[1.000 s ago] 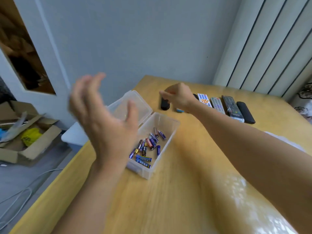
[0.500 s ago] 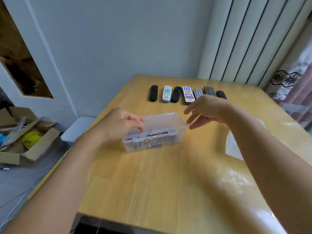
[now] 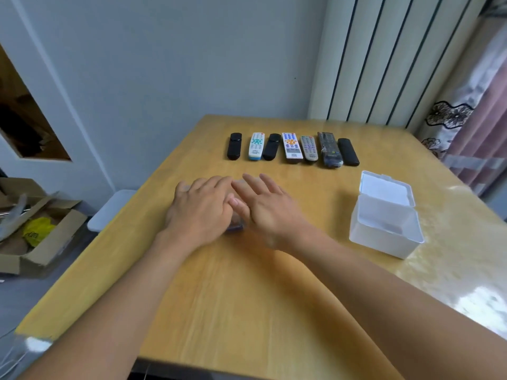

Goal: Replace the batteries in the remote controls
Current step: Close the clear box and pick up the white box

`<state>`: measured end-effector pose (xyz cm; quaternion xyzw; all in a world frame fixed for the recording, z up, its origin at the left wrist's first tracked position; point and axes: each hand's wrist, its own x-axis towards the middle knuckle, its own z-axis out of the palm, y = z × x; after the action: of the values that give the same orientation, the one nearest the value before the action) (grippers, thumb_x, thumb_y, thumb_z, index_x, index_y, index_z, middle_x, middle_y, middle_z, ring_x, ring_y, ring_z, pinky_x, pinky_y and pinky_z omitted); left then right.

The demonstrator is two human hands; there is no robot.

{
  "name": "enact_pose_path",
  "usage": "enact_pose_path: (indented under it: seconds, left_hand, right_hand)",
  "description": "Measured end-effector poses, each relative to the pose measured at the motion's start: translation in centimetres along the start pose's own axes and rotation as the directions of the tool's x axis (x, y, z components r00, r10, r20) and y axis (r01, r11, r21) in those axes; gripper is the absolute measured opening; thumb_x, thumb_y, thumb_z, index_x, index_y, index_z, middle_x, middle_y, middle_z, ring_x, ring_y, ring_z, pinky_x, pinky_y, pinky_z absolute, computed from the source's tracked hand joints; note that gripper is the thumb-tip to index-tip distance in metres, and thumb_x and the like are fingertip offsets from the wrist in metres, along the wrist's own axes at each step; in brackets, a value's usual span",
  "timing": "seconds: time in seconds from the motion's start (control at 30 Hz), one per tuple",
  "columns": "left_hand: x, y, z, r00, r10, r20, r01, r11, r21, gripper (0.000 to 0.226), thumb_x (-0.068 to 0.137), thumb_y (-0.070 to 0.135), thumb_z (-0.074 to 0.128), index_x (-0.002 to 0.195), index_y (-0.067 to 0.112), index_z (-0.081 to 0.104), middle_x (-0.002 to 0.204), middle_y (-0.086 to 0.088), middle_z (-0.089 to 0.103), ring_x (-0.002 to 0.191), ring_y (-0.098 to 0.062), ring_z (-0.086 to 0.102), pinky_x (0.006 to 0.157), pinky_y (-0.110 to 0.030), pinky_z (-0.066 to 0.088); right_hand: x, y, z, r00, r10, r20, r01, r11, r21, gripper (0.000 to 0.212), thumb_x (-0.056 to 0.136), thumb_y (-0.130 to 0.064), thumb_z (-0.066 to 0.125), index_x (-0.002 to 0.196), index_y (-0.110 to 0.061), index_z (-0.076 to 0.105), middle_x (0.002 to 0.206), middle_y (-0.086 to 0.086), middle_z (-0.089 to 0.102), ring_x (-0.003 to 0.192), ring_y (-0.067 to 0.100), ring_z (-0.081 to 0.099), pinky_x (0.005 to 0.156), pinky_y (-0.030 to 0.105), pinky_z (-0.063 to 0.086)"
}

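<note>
Several remote controls (image 3: 292, 146) lie side by side in a row at the far end of the wooden table (image 3: 247, 303); some are black, some white or grey with coloured buttons. Both hands are palm down at mid-table over the clear battery box (image 3: 236, 225), of which only a blurred corner with dark batteries shows between them. My left hand (image 3: 201, 207) covers the box's left part; its grip is hidden. My right hand (image 3: 267, 207) lies over the right part with fingers spread and overlaps the left fingertips.
A second translucent white box (image 3: 381, 244) stands on the right of the table, lid open, nothing seen inside. Left of the table, on the floor, are an open cardboard box (image 3: 52, 237) and a white bin (image 3: 109, 208). A curtain (image 3: 482, 127) hangs far right.
The battery box's lid went from open to shut. My view rose and turned right. Both hands came together onto the box; the right hand came back from the remotes.
</note>
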<state>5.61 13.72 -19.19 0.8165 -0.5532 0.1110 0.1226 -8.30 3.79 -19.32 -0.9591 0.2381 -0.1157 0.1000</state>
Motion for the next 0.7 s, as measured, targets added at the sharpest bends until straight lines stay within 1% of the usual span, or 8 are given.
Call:
enact_pose_path:
  seconds: [0.2,0.27,0.33,0.4,0.47,0.53,0.6,0.7]
  left_hand:
    - [1.4,-1.6,-0.6,0.993,0.122,-0.01,-0.122,0.992,0.013,0.052,0.098,0.035,0.027,0.137,0.021,0.058,0.136,0.0,0.065,0.124,-0.026,0.059,0.102,-0.044,0.042]
    - [1.3,-1.0,-0.7,0.992,0.125,-0.021,-0.125,0.992,0.036,0.055,0.099,0.04,0.025,0.133,0.018,0.062,0.136,-0.002,0.065,0.126,-0.026,0.058,0.105,-0.045,0.039]
    - [1.4,0.0,-1.1,0.992,0.11,-0.067,-0.109,0.994,0.014,0.054,0.098,0.043,0.027,0.126,0.017,0.066,0.132,-0.002,0.067,0.123,-0.028,0.058,0.104,-0.045,0.039]
    - [1.7,2.4,-1.6,0.987,0.091,-0.134,-0.108,0.986,-0.125,0.054,0.096,0.048,0.032,0.123,0.016,0.066,0.129,-0.003,0.067,0.118,-0.029,0.059,0.1,-0.044,0.042]
    - [2.4,6.8,-1.6,0.97,0.087,-0.228,-0.171,0.909,-0.379,0.052,0.093,0.053,0.037,0.118,0.019,0.067,0.124,0.0,0.068,0.113,-0.023,0.061,0.094,-0.04,0.048]
    - [3.0,12.5,-0.8,0.983,0.063,-0.174,-0.163,0.741,-0.651,0.052,0.089,0.058,0.047,0.122,0.023,0.065,0.121,0.008,0.066,0.112,-0.012,0.062,0.094,-0.037,0.052]
    - [3.5,17.7,0.7,0.989,0.083,0.119,0.052,0.565,-0.823,0.08,0.077,0.062,0.068,0.143,0.022,0.047,0.132,0.009,0.057,0.121,-0.012,0.058,0.099,-0.037,0.052]
    - [4.4,21.9,4.1,0.868,0.297,0.399,0.236,0.46,-0.856,0.151,0.052,0.046,0.095,0.157,0.025,-0.012,0.145,0.005,0.047,0.13,-0.016,0.05,0.108,-0.039,0.048]
  right_hand:
    - [0.2,-0.9,-1.3,0.998,0.031,0.046,-0.038,0.988,0.148,0.057,0.107,-0.051,0.025,0.156,-0.023,0.028,0.166,0.005,0.019,0.154,0.031,0.008,0.123,0.045,0.017]
    - [-1.5,0.9,-3.9,0.992,0.045,-0.117,-0.006,0.949,0.314,0.056,0.104,-0.051,0.038,0.152,-0.02,0.04,0.161,0.005,0.031,0.149,0.023,0.027,0.118,0.039,0.028]
    - [-4.1,4.6,-7.6,0.858,0.224,-0.462,-0.042,0.928,0.371,0.047,0.098,-0.052,0.05,0.13,-0.018,0.062,0.134,0.001,0.06,0.123,0.018,0.056,0.1,0.035,0.046]
    - [-7.2,10.5,-11.1,0.602,0.45,-0.66,-0.242,0.89,0.387,0.037,0.09,-0.052,0.054,0.097,-0.019,0.07,0.096,-0.001,0.069,0.09,0.017,0.064,0.078,0.033,0.05]
    - [-10.3,16.0,-13.4,0.446,0.729,-0.519,-0.517,0.684,0.515,0.037,0.084,-0.053,0.057,0.076,-0.017,0.062,0.075,0.003,0.061,0.075,0.023,0.058,0.064,0.033,0.042]
    - [-12.0,19.1,-13.2,0.417,0.905,-0.084,-0.641,0.358,0.679,0.035,0.085,-0.046,0.067,0.08,-0.013,0.06,0.078,0.007,0.064,0.073,0.023,0.052,0.062,0.031,0.038]
    - [-12.2,20.2,-11.4,0.501,0.839,0.213,-0.623,0.178,0.762,0.022,0.088,-0.023,0.071,0.098,-0.004,0.065,0.091,0.011,0.068,0.076,0.022,0.054,0.061,0.029,0.041]
    - [-12.3,20.0,-9.7,0.671,0.738,0.069,-0.348,0.231,0.909,0.031,0.085,0.013,0.059,0.111,-0.001,0.069,0.096,0.009,0.068,0.084,0.022,0.062,0.073,0.031,0.049]
